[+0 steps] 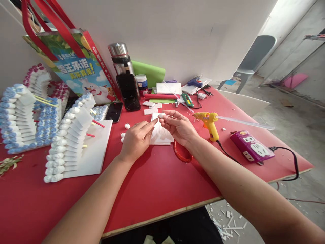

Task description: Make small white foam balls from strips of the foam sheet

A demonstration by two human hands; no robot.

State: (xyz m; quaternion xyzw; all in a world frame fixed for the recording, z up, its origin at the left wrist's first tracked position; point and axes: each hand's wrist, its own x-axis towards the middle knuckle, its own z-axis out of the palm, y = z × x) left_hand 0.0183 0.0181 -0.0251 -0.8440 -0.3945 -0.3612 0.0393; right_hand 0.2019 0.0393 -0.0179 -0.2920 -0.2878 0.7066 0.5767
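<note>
My right hand (pixel 179 127) pinches a small white rolled paper bud (pixel 161 115) between thumb and fingertips. Close to its left, my left hand (pixel 138 139) has its fingers pressed together, the index pointing at the bud; anything between those fingers is hidden. Beneath both hands lies a stack of thin white paper sheets (pixel 162 134). A loose white bud (pixel 127 126) rests left of the stack, with others partly behind my left hand. Scissors with a red handle (pixel 183 156) lie under my right wrist, their blades out of sight.
A yellow glue gun (pixel 209 123) and a purple power strip (pixel 252 148), both corded, stand at right. White bud-edged stepped models (pixel 73 142) fill the left. Behind are a black phone (pixel 128 91), a steel flask (pixel 119 56) and a carrier bag (pixel 76 67). The red table's front edge (pixel 162 216) is near me.
</note>
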